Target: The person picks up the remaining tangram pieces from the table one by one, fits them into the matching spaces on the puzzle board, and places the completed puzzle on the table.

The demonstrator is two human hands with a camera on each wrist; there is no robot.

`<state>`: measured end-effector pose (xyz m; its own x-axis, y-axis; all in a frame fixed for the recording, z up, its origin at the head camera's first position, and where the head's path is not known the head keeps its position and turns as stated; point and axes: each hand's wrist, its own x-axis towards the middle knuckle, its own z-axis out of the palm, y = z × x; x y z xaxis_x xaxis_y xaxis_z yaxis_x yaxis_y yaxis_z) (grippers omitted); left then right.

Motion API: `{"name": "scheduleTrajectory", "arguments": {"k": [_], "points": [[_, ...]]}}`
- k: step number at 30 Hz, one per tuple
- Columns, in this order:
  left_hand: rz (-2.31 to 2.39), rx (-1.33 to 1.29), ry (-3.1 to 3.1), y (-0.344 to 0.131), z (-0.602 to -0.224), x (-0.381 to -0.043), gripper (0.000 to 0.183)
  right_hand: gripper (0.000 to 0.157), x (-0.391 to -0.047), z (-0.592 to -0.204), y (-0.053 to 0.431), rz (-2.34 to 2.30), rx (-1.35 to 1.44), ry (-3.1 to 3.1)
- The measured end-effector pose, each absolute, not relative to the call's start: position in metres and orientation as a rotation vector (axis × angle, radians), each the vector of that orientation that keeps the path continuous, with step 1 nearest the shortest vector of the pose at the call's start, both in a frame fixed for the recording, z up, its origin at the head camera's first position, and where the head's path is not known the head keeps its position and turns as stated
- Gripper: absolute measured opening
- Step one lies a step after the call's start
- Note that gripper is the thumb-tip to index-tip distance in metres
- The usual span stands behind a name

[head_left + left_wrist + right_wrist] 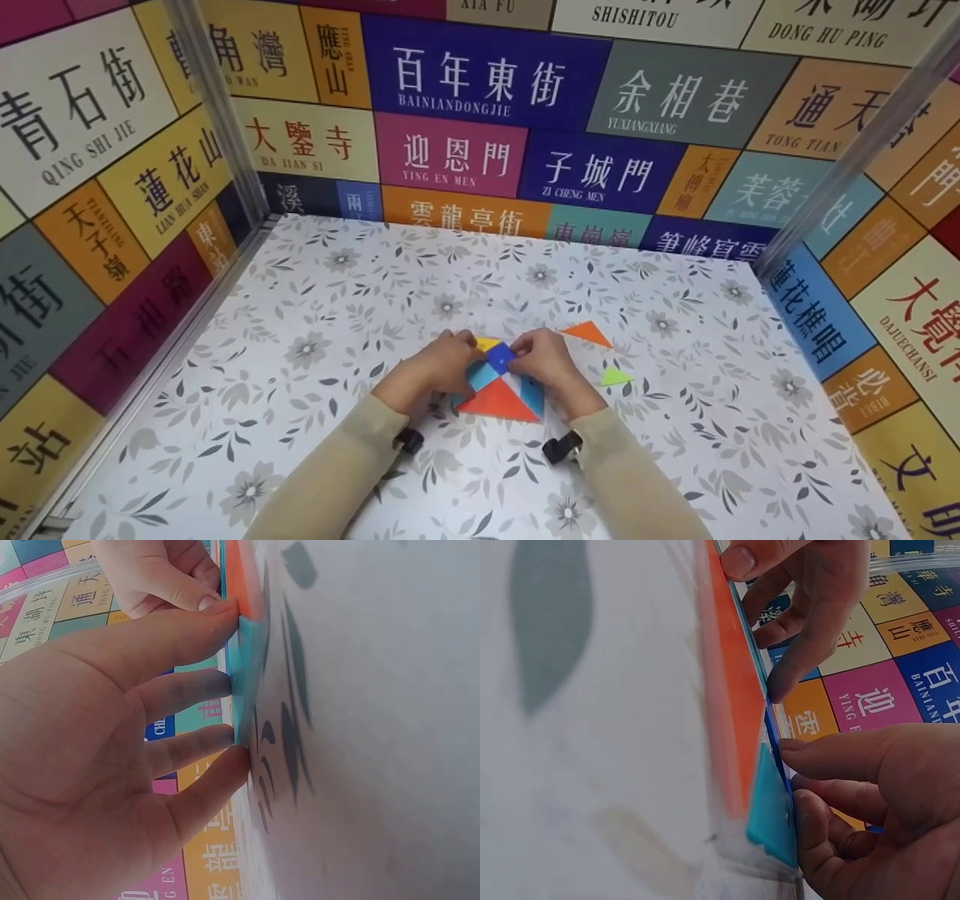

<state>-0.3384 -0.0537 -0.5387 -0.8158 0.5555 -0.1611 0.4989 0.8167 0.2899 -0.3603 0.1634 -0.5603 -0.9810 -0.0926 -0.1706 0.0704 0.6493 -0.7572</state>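
Flat tangram pieces lie together in a clear shallow tray [761, 868]. A red-orange triangle [499, 403] sits nearest the person, with turquoise pieces [532, 395] beside it and a yellow piece [487, 343] at the far side. My left hand [441, 364] rests over the left part, its extended fingers and thumb touching the turquoise piece [244, 682] and tray edge. At the upper right, my right hand [546, 364] pinches a blue four-sided piece [500, 358] between thumb and fingers. Parts of the pieces are hidden under both hands.
An orange triangle [589, 334] and a small lime-green triangle [617, 376] lie loose to the right of the tray. The table has a floral cover [330, 420]. Panels printed with Chinese characters [480, 82] stand behind and on both sides.
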Motion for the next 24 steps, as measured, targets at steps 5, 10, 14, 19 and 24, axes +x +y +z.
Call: {"name": "scheduleTrajectory", "arguments": {"k": [5, 10, 14, 19, 24], "points": [[0.371, 0.769, 2.748, -0.0531, -0.5377, -0.3378, 0.069, 0.022, -0.3614, -0.5597, 0.1638, -1.236, -0.01, 2.644], [0.378, 0.752, 2.74, -0.0524, -0.5388, -0.3379, 0.067, 0.024, -0.361, -0.5609, 0.1645, -1.236, -0.02, 2.638], [0.376, 0.767, 2.745, -0.0529, -0.5397, -0.3386, 0.067, 0.026, -0.3619, -0.5618, 0.1643, -1.24, -0.022, 2.634], [0.38, 0.82, 2.761, -0.0541, -0.5405, -0.3393, 0.068, 0.025, -0.3634, -0.5623, 0.165, -1.226, -0.064, 2.663], [0.367, 0.856, 2.771, -0.0554, -0.5416, -0.3408, 0.07, 0.024, -0.365, -0.5621, 0.1655, -1.197, -0.117, 2.688]]}}
